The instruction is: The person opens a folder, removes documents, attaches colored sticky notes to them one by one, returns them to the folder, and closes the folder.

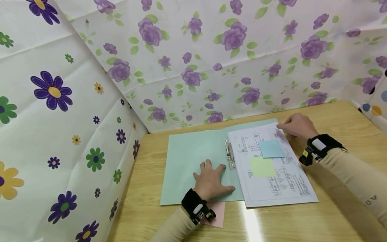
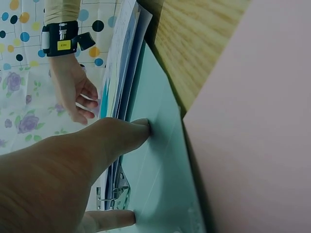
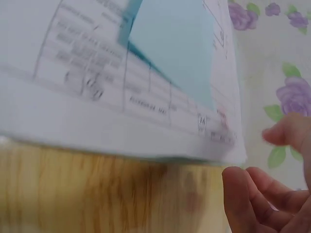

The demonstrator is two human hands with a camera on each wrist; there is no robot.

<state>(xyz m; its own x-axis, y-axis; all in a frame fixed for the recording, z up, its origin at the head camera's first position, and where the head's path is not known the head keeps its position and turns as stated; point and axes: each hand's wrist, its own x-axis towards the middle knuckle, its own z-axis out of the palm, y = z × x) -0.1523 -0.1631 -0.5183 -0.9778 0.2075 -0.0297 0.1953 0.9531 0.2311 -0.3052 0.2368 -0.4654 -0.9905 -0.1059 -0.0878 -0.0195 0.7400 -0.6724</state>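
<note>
A light green file folder [image 1: 187, 151] lies opened out on the table, with a metal clip [image 1: 229, 154] along its spine. On its right half rests a stack of white drawing sheets [image 1: 290, 188], bearing a blue sticky note [image 1: 271, 149] and a yellow-green sticky note [image 1: 261, 167]. My left hand [image 1: 210, 181] presses on the folder's left cover, fingers spread. At the stack's far right corner is my right hand [image 1: 299, 126]; the right wrist view shows its thumb [image 3: 284, 133] apart from the fingers, with the paper corner close to the fingertips.
A pink sheet [image 1: 218, 215] sticks out from under the folder's near edge, partly hidden by my left wrist. The wooden table [image 1: 347, 134] meets a flower-printed cloth wall [image 1: 193, 60] at the back and another [image 1: 75, 134] on the left.
</note>
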